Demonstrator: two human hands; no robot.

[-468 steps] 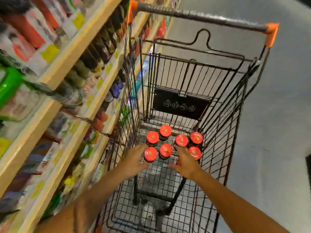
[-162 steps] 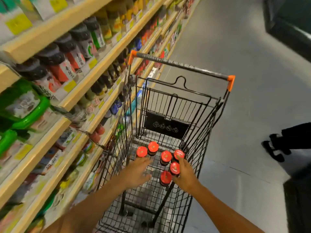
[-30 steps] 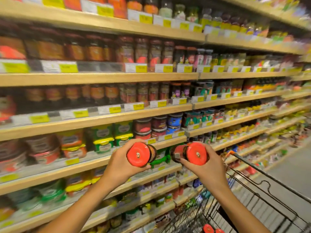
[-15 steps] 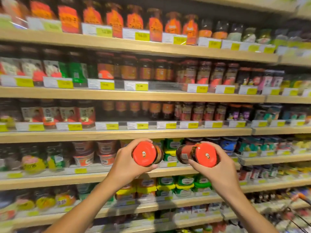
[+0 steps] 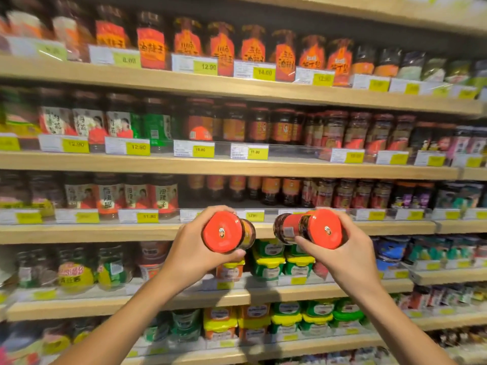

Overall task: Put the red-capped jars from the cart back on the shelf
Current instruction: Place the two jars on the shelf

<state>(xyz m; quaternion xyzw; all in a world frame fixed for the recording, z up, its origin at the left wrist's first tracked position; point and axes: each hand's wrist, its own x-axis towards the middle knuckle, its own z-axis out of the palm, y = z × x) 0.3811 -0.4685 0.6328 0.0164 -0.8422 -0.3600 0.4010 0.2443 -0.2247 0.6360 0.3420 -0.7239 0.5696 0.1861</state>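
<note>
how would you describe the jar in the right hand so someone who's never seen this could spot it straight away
Start at the long wooden shelf at hand height. Two raised hands each hold a dark glass jar with a round red cap facing the camera. The one meant is in the right hand: the right-hand jar shows its red label and body sideways, while the left hand holds its jar almost cap-on.

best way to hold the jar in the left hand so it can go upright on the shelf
Grip the jar around its glass body, from the side. It lies tipped with its red cap toward the camera and the left hand wrapped near the cap; holding the body leaves the base free.
</note>
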